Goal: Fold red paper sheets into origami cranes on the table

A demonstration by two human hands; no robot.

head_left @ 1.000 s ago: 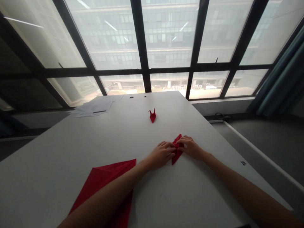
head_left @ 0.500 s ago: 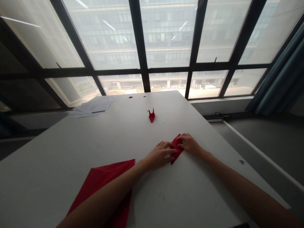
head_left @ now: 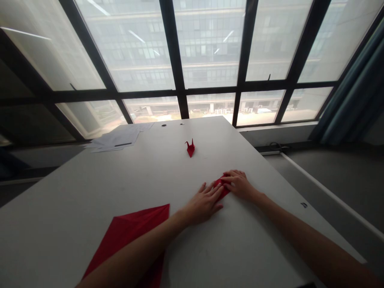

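Observation:
A small folded piece of red paper [head_left: 223,194] lies on the white table under both my hands. My left hand [head_left: 201,206] rests flat over its near-left part, fingers stretched out and spread. From the right, my right hand [head_left: 241,187] grips the far-right part, its fingers bent over the paper and the thumb against it. Much of the paper is hidden by the fingers. Farther back stands a red origami crane [head_left: 191,150] with two raised points. Beneath my left forearm lies a larger sheet of red paper [head_left: 115,236], creased and partly covered.
The white table [head_left: 144,176] runs away toward tall windows [head_left: 207,48]. Loose white papers [head_left: 117,137] with a dark pen [head_left: 123,144] on them lie at the far left. A small dark mark [head_left: 304,205] shows near the right edge. A blue curtain [head_left: 348,92] hangs at right.
My left hand has flattened and spread over the folded paper, covering more of it. The right fingers have shifted slightly over its far end. Less red shows now.

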